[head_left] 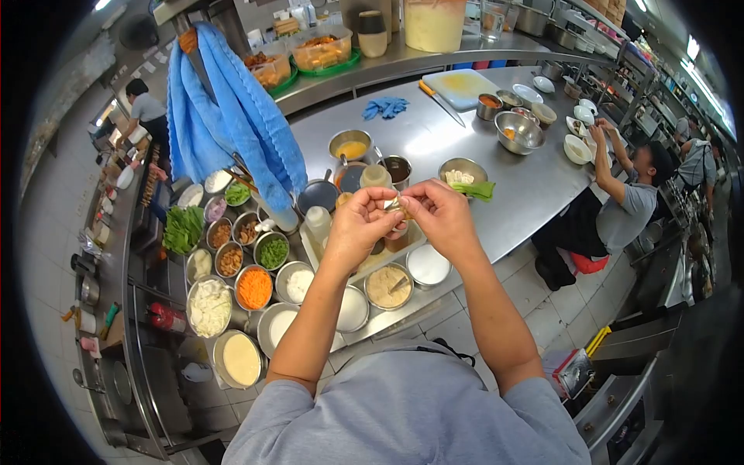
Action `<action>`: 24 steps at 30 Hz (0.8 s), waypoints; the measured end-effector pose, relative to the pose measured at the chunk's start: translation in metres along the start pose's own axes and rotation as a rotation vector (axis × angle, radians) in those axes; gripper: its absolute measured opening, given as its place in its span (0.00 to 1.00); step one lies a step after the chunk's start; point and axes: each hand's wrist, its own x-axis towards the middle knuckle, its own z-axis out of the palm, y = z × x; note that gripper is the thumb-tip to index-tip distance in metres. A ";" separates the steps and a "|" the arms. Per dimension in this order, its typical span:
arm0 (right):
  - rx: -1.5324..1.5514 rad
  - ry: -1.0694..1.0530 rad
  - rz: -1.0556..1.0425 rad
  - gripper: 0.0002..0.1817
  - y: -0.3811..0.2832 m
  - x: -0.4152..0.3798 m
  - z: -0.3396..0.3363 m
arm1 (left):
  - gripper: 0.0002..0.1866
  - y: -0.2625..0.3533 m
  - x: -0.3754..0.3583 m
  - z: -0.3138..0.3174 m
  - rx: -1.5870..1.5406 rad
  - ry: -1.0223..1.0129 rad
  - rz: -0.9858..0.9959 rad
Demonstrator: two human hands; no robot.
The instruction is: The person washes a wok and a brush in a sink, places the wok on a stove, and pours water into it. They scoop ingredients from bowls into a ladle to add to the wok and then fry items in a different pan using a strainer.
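Observation:
My left hand (361, 222) and my right hand (440, 214) meet in front of me, their fingertips pinched together. Between them is a small pale piece (392, 204), too small and too covered to name. Just beyond my right hand sits a metal bowl (459, 164) with whitish pieces and a green leafy stalk (474, 189) over its rim. Squeeze bottles (317, 223) and a pale container (360, 273) lie close to my left hand and below both hands. Beyond them are a pan of yellow liquid (350, 147) and a pot of dark sauce (397, 168).
Several tubs of chopped ingredients, including shredded carrot (254, 287), crowd the left. A blue towel (225, 108) hangs there. A knife (443, 104) lies by a cutting board (463, 88). At right, a person (632, 201) sits by the steel counter (535, 203).

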 end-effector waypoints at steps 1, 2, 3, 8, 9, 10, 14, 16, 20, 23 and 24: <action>-0.006 -0.010 0.010 0.06 0.005 -0.003 0.003 | 0.20 -0.005 -0.004 -0.003 0.002 -0.017 0.024; -0.017 -0.020 0.055 0.07 0.010 -0.006 0.006 | 0.25 -0.007 -0.006 -0.005 0.028 -0.026 0.008; -0.026 -0.031 0.097 0.08 0.015 -0.008 0.009 | 0.25 -0.010 -0.007 -0.006 0.021 -0.019 0.001; 0.316 -0.084 0.319 0.09 0.036 -0.013 0.016 | 0.30 -0.019 -0.012 -0.008 0.083 -0.059 0.077; 0.374 -0.085 0.362 0.08 0.036 -0.014 0.015 | 0.30 -0.018 -0.014 -0.007 0.022 -0.082 0.056; 0.372 -0.082 0.363 0.08 0.033 -0.017 0.014 | 0.30 -0.018 -0.014 -0.008 0.021 -0.085 0.054; -0.106 -0.004 -0.183 0.09 0.015 -0.025 0.004 | 0.30 -0.019 -0.015 -0.012 -0.027 -0.086 -0.047; -0.226 -0.102 -0.391 0.10 0.007 -0.030 -0.001 | 0.31 -0.021 -0.017 -0.014 -0.033 -0.092 -0.040; -0.258 -0.339 -0.182 0.12 -0.001 -0.036 -0.008 | 0.31 -0.023 -0.019 -0.024 -0.043 -0.139 -0.103; -0.230 -0.407 -0.102 0.12 0.000 -0.038 -0.004 | 0.32 -0.026 -0.023 -0.029 -0.075 -0.163 -0.193; -0.232 -0.402 -0.083 0.11 0.000 -0.039 -0.003 | 0.33 -0.026 -0.024 -0.029 -0.077 -0.165 -0.212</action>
